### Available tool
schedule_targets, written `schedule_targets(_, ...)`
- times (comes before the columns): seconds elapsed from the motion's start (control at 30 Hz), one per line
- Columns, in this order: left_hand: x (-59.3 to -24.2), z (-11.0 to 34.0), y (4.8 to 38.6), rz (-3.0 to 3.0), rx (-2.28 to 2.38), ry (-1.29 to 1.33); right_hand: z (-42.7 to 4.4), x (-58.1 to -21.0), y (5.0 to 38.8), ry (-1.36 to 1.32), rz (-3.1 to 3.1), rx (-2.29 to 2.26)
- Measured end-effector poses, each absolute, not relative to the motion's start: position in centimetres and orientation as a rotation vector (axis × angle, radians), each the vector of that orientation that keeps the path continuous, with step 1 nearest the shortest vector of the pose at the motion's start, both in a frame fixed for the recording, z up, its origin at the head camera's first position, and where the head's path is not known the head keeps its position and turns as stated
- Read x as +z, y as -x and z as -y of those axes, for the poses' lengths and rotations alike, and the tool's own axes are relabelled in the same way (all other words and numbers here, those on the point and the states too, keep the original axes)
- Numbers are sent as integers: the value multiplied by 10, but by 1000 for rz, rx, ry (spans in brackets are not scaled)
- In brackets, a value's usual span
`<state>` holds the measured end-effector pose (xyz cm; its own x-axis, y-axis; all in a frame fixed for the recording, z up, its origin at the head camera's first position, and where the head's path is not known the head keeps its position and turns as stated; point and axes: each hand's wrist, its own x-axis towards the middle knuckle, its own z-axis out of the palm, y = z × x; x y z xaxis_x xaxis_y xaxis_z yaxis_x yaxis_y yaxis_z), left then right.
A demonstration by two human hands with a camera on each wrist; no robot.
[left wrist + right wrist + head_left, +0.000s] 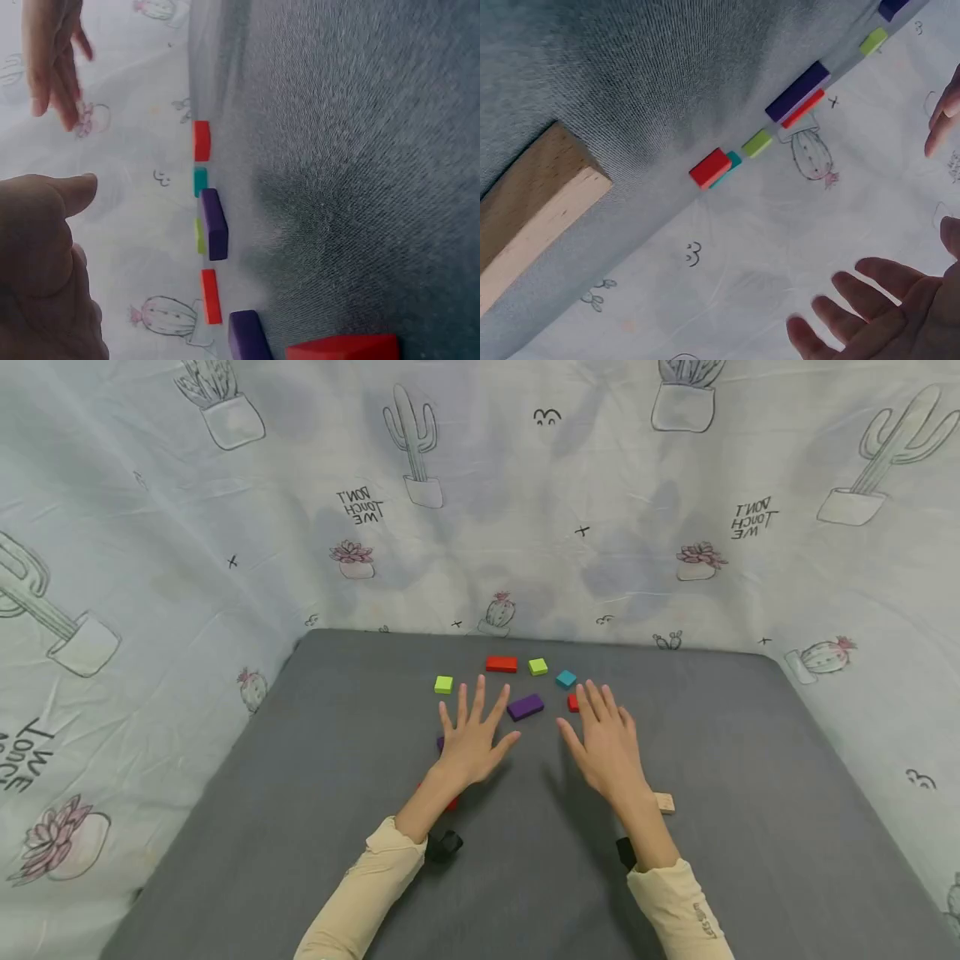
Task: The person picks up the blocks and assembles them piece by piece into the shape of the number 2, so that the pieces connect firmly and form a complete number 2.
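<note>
My left hand (468, 747) hovers over the grey table with its fingers spread, holding nothing. To its right my right hand (609, 752) is also raised, fingers straight, nothing in it. Between and beyond the hands lies a purple block (526, 707). A small red block (573, 702) peeks out by the right fingertips. Farther back are a long red block (502, 664), a teal block (566, 679) and two lime blocks, one left (443, 685) and one right (537, 667). The left hand and forearm partly hide another purple block (248, 335) and red block (345, 349).
A plain wooden block (547, 202) lies beside the right forearm, partly covered by it in the head view. Cactus-print cloth (480, 527) hangs behind the table (750, 827) and along its sides. Each wrist wears a black device (444, 847).
</note>
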<state>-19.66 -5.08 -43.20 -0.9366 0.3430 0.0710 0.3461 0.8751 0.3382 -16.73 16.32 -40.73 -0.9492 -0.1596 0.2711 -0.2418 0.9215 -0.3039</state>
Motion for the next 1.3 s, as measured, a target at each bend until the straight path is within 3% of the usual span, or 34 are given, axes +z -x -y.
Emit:
schedule_targets(0.7,-429,67,153,3031,-694,776,-177,-416,124,-791,2956,834)
schedule_targets(0.97,-439,78,142,2951,-741,940,-192,-433,110,-1016,2816,540)
schedule_targets(1.3,-439,108,136,2997,-897,1130,-206,-445,82,-1183,2893,516)
